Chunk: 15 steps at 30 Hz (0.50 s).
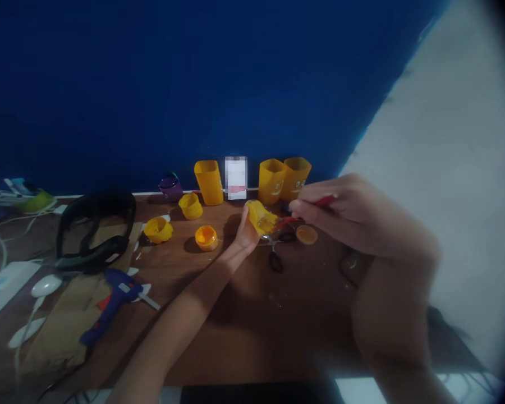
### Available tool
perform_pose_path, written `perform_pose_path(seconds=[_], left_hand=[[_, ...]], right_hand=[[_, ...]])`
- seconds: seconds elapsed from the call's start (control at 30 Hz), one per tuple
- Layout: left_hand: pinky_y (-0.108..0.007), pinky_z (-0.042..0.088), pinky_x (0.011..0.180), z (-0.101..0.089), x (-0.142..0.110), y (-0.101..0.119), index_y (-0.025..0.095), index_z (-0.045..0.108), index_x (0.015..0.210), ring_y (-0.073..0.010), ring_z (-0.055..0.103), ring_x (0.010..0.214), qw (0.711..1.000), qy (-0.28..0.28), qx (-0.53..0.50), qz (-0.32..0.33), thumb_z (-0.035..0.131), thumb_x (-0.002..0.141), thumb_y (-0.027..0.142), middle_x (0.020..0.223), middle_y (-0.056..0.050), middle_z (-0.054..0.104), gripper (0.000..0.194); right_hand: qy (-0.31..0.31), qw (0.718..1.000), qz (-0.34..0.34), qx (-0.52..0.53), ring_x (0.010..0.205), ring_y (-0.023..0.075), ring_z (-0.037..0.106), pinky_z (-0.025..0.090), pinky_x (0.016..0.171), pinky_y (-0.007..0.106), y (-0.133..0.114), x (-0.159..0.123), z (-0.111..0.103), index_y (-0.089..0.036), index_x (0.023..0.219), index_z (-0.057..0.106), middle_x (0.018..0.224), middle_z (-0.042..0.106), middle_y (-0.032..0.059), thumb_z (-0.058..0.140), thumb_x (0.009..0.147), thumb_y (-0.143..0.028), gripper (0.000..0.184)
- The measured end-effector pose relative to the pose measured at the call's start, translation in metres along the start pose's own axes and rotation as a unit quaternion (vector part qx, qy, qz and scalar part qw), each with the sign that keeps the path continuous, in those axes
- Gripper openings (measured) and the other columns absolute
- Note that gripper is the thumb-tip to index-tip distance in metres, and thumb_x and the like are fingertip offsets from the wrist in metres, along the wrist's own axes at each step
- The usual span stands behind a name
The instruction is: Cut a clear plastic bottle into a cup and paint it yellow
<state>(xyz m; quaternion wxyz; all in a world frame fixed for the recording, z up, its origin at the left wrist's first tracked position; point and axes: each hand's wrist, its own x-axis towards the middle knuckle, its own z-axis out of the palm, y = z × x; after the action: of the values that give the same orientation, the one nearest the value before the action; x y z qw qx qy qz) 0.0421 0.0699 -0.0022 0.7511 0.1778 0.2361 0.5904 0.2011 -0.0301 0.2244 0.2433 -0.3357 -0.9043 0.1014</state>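
My left hand [247, 238] is closed around a yellow-painted piece [261, 219], perhaps a cut plastic bottle part, tilted above the table. Pinched in my right hand [357, 216] is a red-handled paintbrush [326, 201], whose tip end reaches the right side of the yellow piece. Below them lie scissors [275, 259] with black handles. An uncapped jar of orange-yellow paint [206, 239] stands left of my left hand. A round lid [307, 235] lies under my right hand.
Yellow cups [209, 182] with faces stand along the blue wall, beside a purple cup [170, 188]. Two smaller yellow pieces [158, 230] sit left. A blue glue gun [120, 294] lies on cardboard [63, 325], near a black headband-like object [95, 230] and white spoons [46, 285].
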Motion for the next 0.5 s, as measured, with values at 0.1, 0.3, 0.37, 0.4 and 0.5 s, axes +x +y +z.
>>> perform_pose_path(seconds=[0.1, 0.3, 0.37, 0.4, 0.5], left_hand=[[-0.028, 0.051, 0.092, 0.000, 0.002, -0.001, 0.019, 0.066, 0.106, -0.0154, 0.067, 0.090, 1.000, 0.011, 0.014, -0.005, 0.044, 0.099, 0.046, 0.094, -0.004, 0.071, 0.036], [-0.030, 0.051, 0.092, 0.000, 0.002, -0.003, 0.022, 0.064, 0.113, -0.0163, 0.067, 0.098, 1.000, -0.004, 0.017, -0.006, 0.042, 0.100, 0.045, 0.104, -0.005, 0.071, 0.035], [-0.029, 0.051, 0.093, 0.000, 0.002, -0.004, 0.021, 0.064, 0.114, -0.0168, 0.067, 0.100, 1.000, -0.003, 0.005, -0.012, 0.042, 0.099, 0.047, 0.104, -0.005, 0.072, 0.037], [-0.030, 0.051, 0.093, -0.001, 0.002, -0.005, 0.020, 0.064, 0.115, -0.0172, 0.067, 0.101, 1.000, -0.003, 0.001, -0.011, 0.043, 0.099, 0.047, 0.104, -0.006, 0.072, 0.037], [-0.031, 0.051, 0.094, -0.004, 0.004, -0.006, 0.020, 0.064, 0.117, -0.0182, 0.067, 0.103, 1.000, -0.016, 0.006, -0.002, 0.047, 0.098, 0.045, 0.108, -0.006, 0.071, 0.035]], right_hand=[[-0.002, 1.000, 0.011, 0.003, 0.059, 0.0110, 0.044, 0.035, 0.062, 0.029, 0.002, -0.001, 0.001, -0.019, 0.069, 0.055, 0.068, 0.056, 0.0006, 0.044, 0.100, -0.038, 0.039], [-0.099, 0.992, 0.081, -0.019, 0.066, 0.0116, 0.053, 0.035, 0.063, 0.028, 0.021, 0.018, 0.023, -0.018, 0.081, 0.066, 0.080, 0.066, 0.0027, 0.043, 0.100, -0.040, 0.038], [-0.108, 0.989, 0.098, -0.021, 0.066, 0.0115, 0.053, 0.034, 0.063, 0.028, 0.025, 0.022, 0.027, -0.017, 0.080, 0.066, 0.078, 0.066, 0.0034, 0.043, 0.100, -0.038, 0.037], [-0.109, 0.989, 0.100, -0.022, 0.066, 0.0115, 0.053, 0.034, 0.063, 0.028, 0.025, 0.023, 0.028, -0.017, 0.079, 0.065, 0.078, 0.066, 0.0036, 0.042, 0.100, -0.037, 0.037], [-0.095, 0.991, 0.087, -0.033, 0.065, 0.0115, 0.049, 0.032, 0.063, 0.028, 0.020, 0.020, 0.024, -0.017, 0.074, 0.059, 0.073, 0.061, 0.0028, 0.040, 0.101, -0.036, 0.038]])
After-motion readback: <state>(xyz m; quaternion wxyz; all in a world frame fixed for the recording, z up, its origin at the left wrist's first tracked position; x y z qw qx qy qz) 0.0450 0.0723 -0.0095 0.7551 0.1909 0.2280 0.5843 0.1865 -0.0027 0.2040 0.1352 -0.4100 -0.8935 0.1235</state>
